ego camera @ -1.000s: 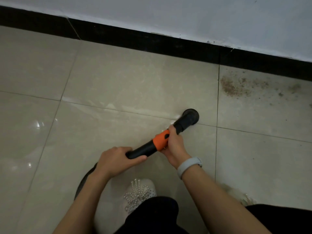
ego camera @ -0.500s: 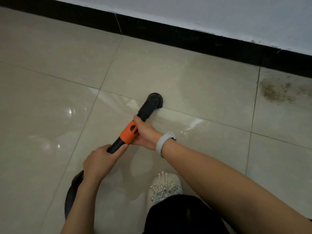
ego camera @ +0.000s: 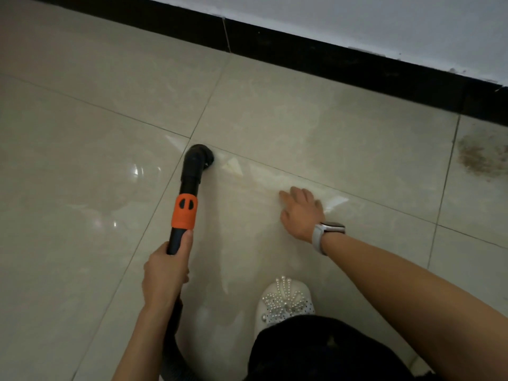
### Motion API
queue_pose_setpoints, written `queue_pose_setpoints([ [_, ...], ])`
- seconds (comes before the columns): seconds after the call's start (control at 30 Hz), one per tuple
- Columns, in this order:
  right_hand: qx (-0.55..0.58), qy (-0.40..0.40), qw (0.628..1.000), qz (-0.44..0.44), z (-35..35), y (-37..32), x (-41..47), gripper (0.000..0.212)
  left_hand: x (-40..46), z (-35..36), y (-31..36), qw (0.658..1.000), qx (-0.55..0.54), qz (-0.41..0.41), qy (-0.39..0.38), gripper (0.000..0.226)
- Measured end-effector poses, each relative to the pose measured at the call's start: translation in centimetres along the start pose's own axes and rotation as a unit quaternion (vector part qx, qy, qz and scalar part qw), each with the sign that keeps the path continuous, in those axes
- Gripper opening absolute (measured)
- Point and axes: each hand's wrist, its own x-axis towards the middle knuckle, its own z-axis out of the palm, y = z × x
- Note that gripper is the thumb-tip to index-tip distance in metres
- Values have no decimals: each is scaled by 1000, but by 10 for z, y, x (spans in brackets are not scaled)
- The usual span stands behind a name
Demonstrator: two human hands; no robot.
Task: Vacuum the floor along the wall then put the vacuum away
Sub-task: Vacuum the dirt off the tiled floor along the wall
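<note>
A black vacuum wand with an orange collar points away from me, and its round nozzle rests on the beige tile floor. My left hand grips the wand just below the orange collar. Behind that hand the black hose runs back toward me. My right hand is off the wand, to its right, fingers spread low over the tile. A pale watch sits on that wrist. The white wall with a black baseboard runs across the top.
A brown patch of dirt lies on the tile at the far right near the baseboard. My white beaded shoe stands below the right hand, and dark clothing fills the bottom edge.
My right hand let go of the wand and moved right toward the floor. The nozzle has slid left along the tiles, away from the dirt patch; the left hand kept its grip.
</note>
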Motion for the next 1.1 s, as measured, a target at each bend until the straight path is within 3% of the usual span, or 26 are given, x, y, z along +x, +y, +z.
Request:
queue_pose_setpoints([
  [0.1,-63,-46,997,4,2,20,-3,61,-13,6,-8,999,16,-3,-39,36],
  [0.3,-111,-48,993,-7,4,35,-10,66,-24,35,3,982,132,51,-121,43],
  [0.47,-87,-57,995,1,-5,48,-13,62,-4,35,17,984,169,43,-36,52],
  [0.57,-73,-63,995,9,-7,55,-15,61,12,14,10,993,110,-2,34,52],
  [0.63,-59,-68,996,16,-9,52,-16,60,14,4,9,997,61,-3,39,48],
  [0.77,20,-70,997,36,-12,42,-6,52,10,13,18,1000,20,15,-8,42],
  [0.87,105,-20,994,33,-24,33,0,47,9,41,40,997,11,40,-70,39],
  [1.0,289,31,953,82,-53,31,-4,45,3,94,89,984,24,91,-150,41],
  [1.1,342,39,931,118,-69,45,-7,47,-3,131,125,970,60,134,-192,45],
])
